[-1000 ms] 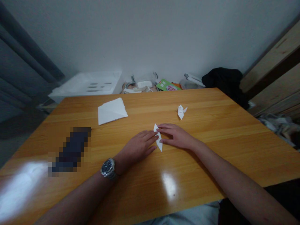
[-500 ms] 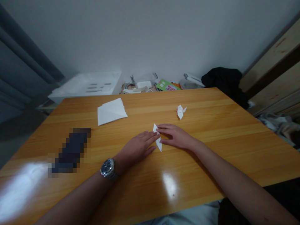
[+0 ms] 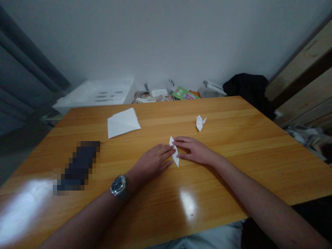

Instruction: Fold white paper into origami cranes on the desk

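A small white folded paper (image 3: 175,157), long and pointed at both ends, lies on the wooden table between my hands. The outstretched fingertips of my left hand (image 3: 153,160) rest flat across its middle, covering part of it; a metal watch (image 3: 118,186) is on that wrist. My right hand (image 3: 195,150) touches the paper's right edge, fingers extended near the upper part and thumb apart lower down. Beyond my right hand stands a small white origami figure (image 3: 199,123) with pointed tips.
White paper sheets (image 3: 123,123) lie in a stack at the far left of the table (image 3: 233,180). A dark pixelated object (image 3: 80,166) is at the left. Behind the table are a white tray-like container (image 3: 103,91), a green booklet (image 3: 184,93) and a black cloth item (image 3: 246,88).
The fingers of my left hand have slid very slightly left on the folded paper, baring a little more of its middle. My right hand stays in place.
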`<state>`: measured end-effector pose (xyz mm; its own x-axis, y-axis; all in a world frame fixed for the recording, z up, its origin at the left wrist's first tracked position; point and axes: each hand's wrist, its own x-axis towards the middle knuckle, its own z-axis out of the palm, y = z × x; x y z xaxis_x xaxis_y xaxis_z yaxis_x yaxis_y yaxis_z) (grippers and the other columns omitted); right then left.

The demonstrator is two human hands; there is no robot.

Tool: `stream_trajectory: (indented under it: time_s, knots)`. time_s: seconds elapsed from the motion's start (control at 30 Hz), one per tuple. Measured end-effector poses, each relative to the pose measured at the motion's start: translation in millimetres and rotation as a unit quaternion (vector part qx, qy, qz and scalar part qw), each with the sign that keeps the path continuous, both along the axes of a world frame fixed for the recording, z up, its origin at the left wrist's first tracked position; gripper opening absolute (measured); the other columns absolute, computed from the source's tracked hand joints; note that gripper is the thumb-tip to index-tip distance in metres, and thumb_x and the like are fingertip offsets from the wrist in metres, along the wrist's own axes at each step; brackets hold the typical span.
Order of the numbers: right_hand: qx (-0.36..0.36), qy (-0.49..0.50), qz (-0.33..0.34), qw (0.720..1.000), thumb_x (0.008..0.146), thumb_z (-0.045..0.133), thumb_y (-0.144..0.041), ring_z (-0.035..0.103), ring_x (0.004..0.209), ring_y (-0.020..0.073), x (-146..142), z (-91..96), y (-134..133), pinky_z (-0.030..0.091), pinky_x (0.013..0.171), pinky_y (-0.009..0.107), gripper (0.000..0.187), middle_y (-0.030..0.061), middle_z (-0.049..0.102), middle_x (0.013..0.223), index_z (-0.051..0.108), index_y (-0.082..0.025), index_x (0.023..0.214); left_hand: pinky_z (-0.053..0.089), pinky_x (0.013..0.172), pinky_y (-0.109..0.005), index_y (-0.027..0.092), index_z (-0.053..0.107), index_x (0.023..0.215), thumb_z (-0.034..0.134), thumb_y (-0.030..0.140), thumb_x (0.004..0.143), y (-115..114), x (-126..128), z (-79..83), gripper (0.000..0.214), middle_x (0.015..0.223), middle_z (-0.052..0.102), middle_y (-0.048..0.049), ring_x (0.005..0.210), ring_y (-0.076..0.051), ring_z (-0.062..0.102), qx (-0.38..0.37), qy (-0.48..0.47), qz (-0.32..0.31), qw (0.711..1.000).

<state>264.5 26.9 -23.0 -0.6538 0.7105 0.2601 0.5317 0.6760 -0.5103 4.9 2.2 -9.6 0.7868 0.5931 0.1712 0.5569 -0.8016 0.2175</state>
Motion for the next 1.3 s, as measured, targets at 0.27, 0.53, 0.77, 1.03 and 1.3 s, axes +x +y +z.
stream_trajectory:
  time_s: [0.27, 0.53, 0.77, 1.03, 1.3]
  knots:
    - [0.009, 0.013, 0.002, 1.0, 0.09, 0.072, -0.039, 0.054, 0.136, 0.028, 2, 0.1, 1, 0.045, 0.114, 0.049, 0.055, 0.0134, 0.058, 0.146, 0.06, -0.024, 0.142, 0.036, 0.121, -0.049, 0.018, 0.052, 0.145, 0.044, 0.037, 0.105, 1, 1, 0.2, 0.045, 0.15, 0.053, -0.0113, 0.138, -0.026, 0.05, 0.015, 0.008, -0.004, 1.0]
    - [0.001, -0.008, 0.009, 1.0, 0.1, 0.057, -0.037, 0.054, 0.137, 0.0242, 8, 5.8, -1, 0.043, 0.116, 0.043, 0.042, 0.0111, 0.056, 0.149, 0.062, -0.023, 0.139, 0.035, 0.122, -0.046, 0.016, 0.05, 0.147, 0.046, 0.035, 0.104, 1, 3, -0.7, 0.047, 0.152, 0.052, -0.0114, 0.14, -0.025, 0.049, 0.002, 0.019, 0.0, 1.0]
    - [0.009, -0.024, 0.007, 1.0, 0.104, 0.05, -0.032, 0.055, 0.136, 0.0247, 6, 12.8, -1, 0.045, 0.115, 0.047, 0.036, 0.0097, 0.058, 0.147, 0.066, -0.026, 0.135, 0.035, 0.12, -0.049, 0.024, 0.05, 0.148, 0.042, 0.031, 0.106, 2, 2, -0.2, 0.043, 0.153, 0.05, -0.0116, 0.139, -0.025, 0.049, 0.023, 0.013, -0.029, 0.999]
    - [0.005, -0.029, 0.006, 1.0, 0.104, 0.047, -0.028, 0.055, 0.134, 0.0247, 5, 9.9, 2, 0.045, 0.114, 0.046, 0.035, 0.0113, 0.058, 0.146, 0.069, -0.023, 0.13, 0.031, 0.122, -0.046, 0.025, 0.051, 0.147, 0.04, 0.032, 0.107, 2, 2, -0.4, 0.042, 0.153, 0.051, -0.0079, 0.141, -0.024, 0.046, 0.04, 0.032, -0.033, 0.998]
    - [-0.02, -0.022, 0.034, 0.999, 0.105, 0.047, -0.034, 0.051, 0.139, 0.0225, 14, 13.6, 4, 0.041, 0.117, 0.046, 0.036, 0.0073, 0.052, 0.153, 0.064, -0.028, 0.136, 0.028, 0.122, -0.049, 0.026, 0.05, 0.148, 0.04, 0.036, 0.107, 2, 3, -0.1, 0.043, 0.154, 0.05, -0.0073, 0.141, -0.024, 0.047, 0.023, 0.04, -0.026, 0.999]
